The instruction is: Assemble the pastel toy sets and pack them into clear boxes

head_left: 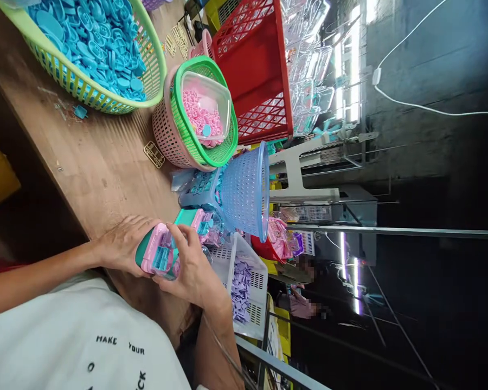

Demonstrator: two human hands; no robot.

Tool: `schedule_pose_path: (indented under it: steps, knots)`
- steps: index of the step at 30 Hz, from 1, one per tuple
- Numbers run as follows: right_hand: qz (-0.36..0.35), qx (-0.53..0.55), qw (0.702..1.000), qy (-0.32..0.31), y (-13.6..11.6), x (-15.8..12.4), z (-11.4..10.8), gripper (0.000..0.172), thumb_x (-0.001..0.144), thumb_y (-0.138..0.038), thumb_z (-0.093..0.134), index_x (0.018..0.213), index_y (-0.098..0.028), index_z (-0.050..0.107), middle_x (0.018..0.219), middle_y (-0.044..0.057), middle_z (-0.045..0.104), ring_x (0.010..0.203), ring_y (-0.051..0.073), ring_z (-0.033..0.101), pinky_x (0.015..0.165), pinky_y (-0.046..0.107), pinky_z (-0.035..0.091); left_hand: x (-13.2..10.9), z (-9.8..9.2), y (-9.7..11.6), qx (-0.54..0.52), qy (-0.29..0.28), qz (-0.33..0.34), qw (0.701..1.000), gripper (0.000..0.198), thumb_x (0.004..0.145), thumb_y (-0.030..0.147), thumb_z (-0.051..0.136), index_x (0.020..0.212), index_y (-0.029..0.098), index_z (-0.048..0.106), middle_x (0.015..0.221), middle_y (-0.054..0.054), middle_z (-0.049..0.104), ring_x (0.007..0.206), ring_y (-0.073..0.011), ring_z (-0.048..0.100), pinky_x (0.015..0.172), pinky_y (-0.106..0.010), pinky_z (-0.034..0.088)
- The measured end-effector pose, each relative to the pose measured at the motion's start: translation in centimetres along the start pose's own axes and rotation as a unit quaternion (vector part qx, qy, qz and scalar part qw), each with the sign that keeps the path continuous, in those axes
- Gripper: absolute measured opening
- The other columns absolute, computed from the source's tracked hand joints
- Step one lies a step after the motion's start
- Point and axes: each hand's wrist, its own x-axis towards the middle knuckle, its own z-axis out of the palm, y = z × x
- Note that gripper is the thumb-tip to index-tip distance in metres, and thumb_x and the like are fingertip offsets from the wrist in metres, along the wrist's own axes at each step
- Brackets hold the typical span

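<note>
Between my two hands is a pink and teal plastic toy case (156, 254) with a light-blue insert. My left hand (126, 244) wraps around its teal side. My right hand (193, 268) grips the other side, with fingers bent over its top edge. The palms and fingers hide much of the case. Just beyond the fingers, a similar pink and teal case (191, 216) with blue parts stands on the wooden table (101, 168), close to clear plastic pieces.
A green basket (154, 81) holds blue parts. Stacked baskets (174, 135) carry a clear tub (228, 103) of pink pieces. Near my hands stand a blue basket (244, 184) and a white crate (260, 287) with purple parts. A red crate (252, 70) stands behind. People are in the background.
</note>
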Motion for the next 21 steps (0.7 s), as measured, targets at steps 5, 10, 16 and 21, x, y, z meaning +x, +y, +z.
schedule_pose_path:
  steps: [5, 10, 16, 21]
  knots:
    - [0.006, -0.025, 1.000, -0.015, -0.9, 0.2, -0.5, 0.104, 0.069, -0.027, 0.082, 0.157, -0.025, 0.027, 0.144, 0.016, 0.038, 0.139, 0.035, 0.042, 0.116, 0.057, 0.045, -0.3, 0.2, -0.2, 0.007, 0.006, 0.008, 1.000, 0.092, 0.062, 0.050, 0.085, 0.137, 0.017, 0.044, 0.131, -0.015, 0.063, 0.118, -0.0349, 0.063, 0.101, -0.048, 0.049]
    - [0.005, 0.001, 1.000, 0.011, 0.9, 0.5, 0.8, 0.117, 0.066, -0.034, 0.089, 0.161, -0.025, 0.021, 0.148, 0.017, 0.036, 0.143, 0.035, 0.041, 0.118, 0.056, 0.043, 0.1, 0.0, -0.5, 0.004, -0.006, 0.015, 1.000, 0.092, 0.064, 0.055, 0.083, 0.138, 0.016, 0.043, 0.129, -0.016, 0.063, 0.115, -0.0353, 0.064, 0.100, -0.048, 0.050]
    - [-0.009, 0.055, 0.990, 0.126, 0.5, 1.3, 2.6, 0.123, 0.062, -0.049, 0.095, 0.159, -0.016, 0.027, 0.154, 0.019, 0.037, 0.151, 0.027, 0.033, 0.126, 0.043, 0.036, 0.0, -1.1, -1.8, 0.074, -0.062, -0.013, 0.995, 0.089, 0.079, 0.048, 0.070, 0.151, 0.022, 0.024, 0.147, -0.014, 0.050, 0.131, -0.0383, 0.053, 0.108, -0.052, 0.046]
    - [0.094, 0.057, 0.974, 0.199, -1.8, -0.3, 2.6, 0.094, 0.078, -0.061, 0.079, 0.153, -0.017, 0.042, 0.154, 0.010, 0.048, 0.151, 0.021, 0.037, 0.126, 0.035, 0.031, 2.5, -2.6, -2.6, 0.144, -0.164, -0.019, 0.976, 0.075, 0.090, 0.062, 0.053, 0.153, 0.035, 0.021, 0.133, -0.004, 0.056, 0.111, -0.0339, 0.061, 0.093, -0.050, 0.055]
